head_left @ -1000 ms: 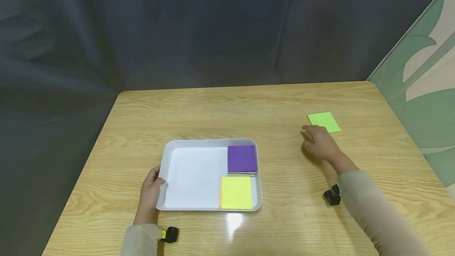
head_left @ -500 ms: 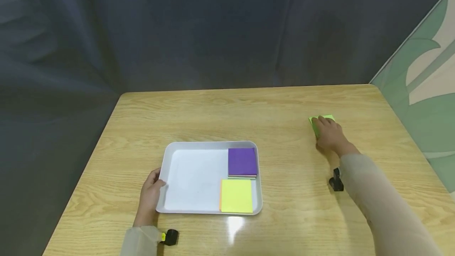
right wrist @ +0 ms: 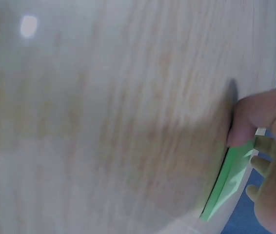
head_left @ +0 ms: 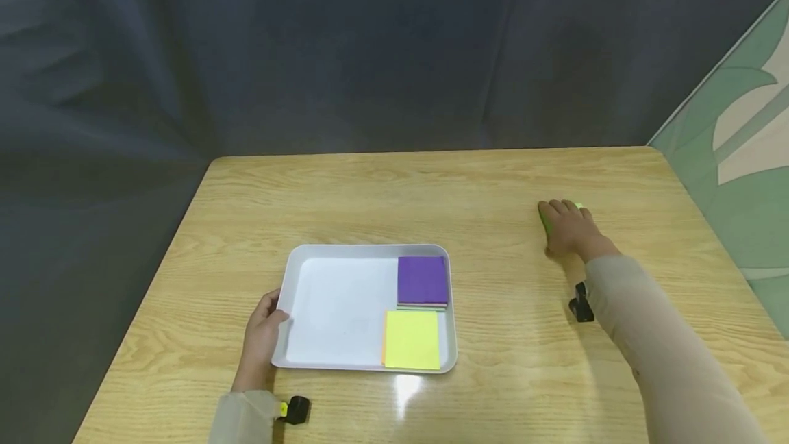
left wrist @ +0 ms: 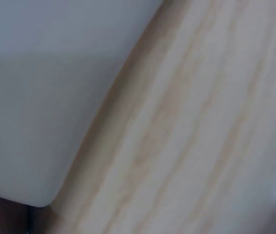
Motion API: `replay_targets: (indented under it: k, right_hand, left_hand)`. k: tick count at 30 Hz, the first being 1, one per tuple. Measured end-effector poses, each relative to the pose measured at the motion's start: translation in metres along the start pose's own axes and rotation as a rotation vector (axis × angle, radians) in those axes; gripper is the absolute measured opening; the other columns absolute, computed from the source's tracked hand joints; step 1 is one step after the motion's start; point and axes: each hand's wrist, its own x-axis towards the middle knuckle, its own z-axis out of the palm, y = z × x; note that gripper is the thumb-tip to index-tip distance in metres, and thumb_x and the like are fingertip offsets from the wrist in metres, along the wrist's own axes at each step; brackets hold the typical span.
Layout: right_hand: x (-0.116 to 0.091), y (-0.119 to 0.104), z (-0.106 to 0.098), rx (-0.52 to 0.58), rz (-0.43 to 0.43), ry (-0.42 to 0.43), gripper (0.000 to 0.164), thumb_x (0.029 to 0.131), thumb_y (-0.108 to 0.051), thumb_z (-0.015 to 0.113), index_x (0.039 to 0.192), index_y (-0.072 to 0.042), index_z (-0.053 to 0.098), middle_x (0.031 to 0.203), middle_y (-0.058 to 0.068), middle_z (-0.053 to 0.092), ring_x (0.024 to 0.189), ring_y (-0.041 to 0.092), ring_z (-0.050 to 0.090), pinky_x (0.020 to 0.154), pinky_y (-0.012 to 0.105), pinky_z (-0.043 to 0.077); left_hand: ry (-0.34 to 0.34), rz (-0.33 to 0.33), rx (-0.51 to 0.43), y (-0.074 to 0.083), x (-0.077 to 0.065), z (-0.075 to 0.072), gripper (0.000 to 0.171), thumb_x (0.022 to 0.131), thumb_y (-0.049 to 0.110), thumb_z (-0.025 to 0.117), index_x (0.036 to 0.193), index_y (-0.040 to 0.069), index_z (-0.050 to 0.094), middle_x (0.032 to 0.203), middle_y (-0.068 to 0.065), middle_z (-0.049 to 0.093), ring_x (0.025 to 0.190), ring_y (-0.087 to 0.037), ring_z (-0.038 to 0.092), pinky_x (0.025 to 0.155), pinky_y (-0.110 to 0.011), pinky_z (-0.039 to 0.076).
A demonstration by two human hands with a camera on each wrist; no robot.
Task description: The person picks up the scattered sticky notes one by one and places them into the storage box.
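My left hand [head_left: 261, 338] grips the left rim of a white tray [head_left: 339, 251], thumb over the edge. In the tray's right half lie a purple sticky note pad [head_left: 422, 281] at the back and a yellow sticky note pad [head_left: 411, 340] at the front, with an orange edge showing beside the yellow. At the far right of the table, my right hand [head_left: 570, 228] holds a green sticky note pad [right wrist: 228, 178] between thumb and fingers. From the head view the hand covers most of that pad; the right wrist view shows its long edge, with the thumb on one end.
The wooden table [head_left: 370, 197] runs back to a dark curtain [head_left: 370, 53]. A green and cream leaf-patterned panel [head_left: 740, 156] stands along the right side. Small black wrist cameras sit by both cuffs, the left camera [head_left: 298, 410] close to the tabletop.
My right hand has moved onto the green sticky note pad from beside it and grasped it. The left hand and the tray have stayed put.
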Motion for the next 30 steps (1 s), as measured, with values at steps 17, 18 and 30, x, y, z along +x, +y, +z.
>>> replay_targets:
  k: [17,18,30]
  right_hand:
    - [-0.014,-0.012,0.01,0.186,0.031,0.179,0.09,0.063,-0.029,0.069,0.127,0.011,0.021,0.115,0.037,0.031,0.096,0.047,0.032,0.083,0.062,0.031]
    - [-0.015,-0.015,0.011,0.201,0.036,0.179,0.091,0.063,-0.031,0.069,0.128,0.011,0.021,0.114,0.036,0.031,0.094,0.045,0.033,0.08,0.06,0.035]
    - [-0.016,-0.068,0.01,0.224,-0.045,0.22,0.087,0.067,-0.035,0.067,0.128,0.01,0.024,0.114,0.032,0.039,0.089,0.037,0.042,0.07,0.051,0.046]
  left_hand:
    - [0.004,0.003,-0.022,-0.001,0.002,0.001,0.046,0.08,0.001,0.035,0.125,0.002,0.037,0.127,-0.019,0.039,0.11,-0.03,0.034,0.097,-0.049,0.027]
    - [0.005,0.005,-0.022,-0.001,0.002,0.001,0.046,0.08,0.001,0.035,0.125,0.002,0.037,0.126,-0.019,0.039,0.11,-0.03,0.034,0.096,-0.049,0.027]
    - [0.01,0.002,-0.011,0.0,0.001,0.001,0.045,0.079,0.002,0.036,0.124,0.002,0.038,0.125,-0.019,0.04,0.11,-0.03,0.035,0.096,-0.05,0.027]
